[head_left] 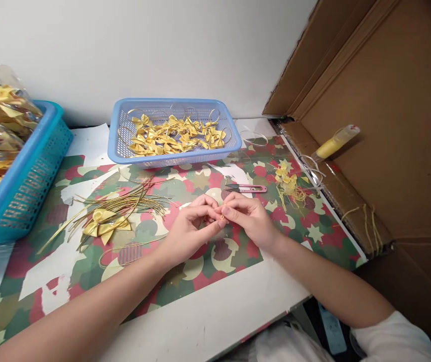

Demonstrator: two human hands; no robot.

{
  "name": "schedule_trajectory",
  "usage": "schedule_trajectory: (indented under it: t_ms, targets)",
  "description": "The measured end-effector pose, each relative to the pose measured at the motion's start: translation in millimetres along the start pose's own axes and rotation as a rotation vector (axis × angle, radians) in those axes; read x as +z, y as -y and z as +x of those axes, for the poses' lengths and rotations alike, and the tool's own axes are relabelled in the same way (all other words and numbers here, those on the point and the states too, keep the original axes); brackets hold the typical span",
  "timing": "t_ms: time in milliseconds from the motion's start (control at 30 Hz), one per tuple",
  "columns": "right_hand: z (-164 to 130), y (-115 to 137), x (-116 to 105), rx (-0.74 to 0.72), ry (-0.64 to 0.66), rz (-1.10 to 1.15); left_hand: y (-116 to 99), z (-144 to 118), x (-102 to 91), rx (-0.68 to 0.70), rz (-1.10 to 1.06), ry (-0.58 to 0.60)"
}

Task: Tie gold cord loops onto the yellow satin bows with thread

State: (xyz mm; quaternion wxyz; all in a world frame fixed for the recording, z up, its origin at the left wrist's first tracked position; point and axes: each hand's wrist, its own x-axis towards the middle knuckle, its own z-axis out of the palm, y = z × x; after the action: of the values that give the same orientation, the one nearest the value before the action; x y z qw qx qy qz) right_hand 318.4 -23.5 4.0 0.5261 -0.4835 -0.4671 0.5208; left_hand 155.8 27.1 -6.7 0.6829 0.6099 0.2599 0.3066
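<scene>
My left hand and my right hand meet fingertip to fingertip over the patterned table cover. Both are closed in a pinch on a thin gold cord, of which only a tiny bit shows between the fingers. Just behind my right hand lie pink-handled thread snips. Left of my hands, a loose pile of gold cords is spread out, with yellow ribbon bows on its near side. One curved cord runs along the cover toward my left forearm.
A blue basket of yellow bows with cord loops stands at the back. Another blue basket at left holds bagged bows. Yellow scraps lie at right, beside a cardboard wall with a yellow-filled tube.
</scene>
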Motion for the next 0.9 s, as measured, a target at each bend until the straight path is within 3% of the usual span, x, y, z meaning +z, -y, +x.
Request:
schedule_trajectory:
  t_ms: [433,567,767,900]
  targets:
    - [0.8,-1.3,-2.5,0.02,0.004,0.005,-4.1,0.5,1.7,-0.006,-0.003,-0.004]
    - [0.9,0.0,-2.9,0.018,0.029,-0.002,-2.6,0.2,0.9,-0.108,-0.094,-0.053]
    - [1.9,3.2,-4.5,0.04,0.053,-0.001,-2.5,-0.3,0.7,-0.157,-0.074,-0.01]
    - [2.8,6.0,-6.5,0.065,0.094,-0.001,-1.6,-0.1,1.1,-0.14,-0.114,-0.085]
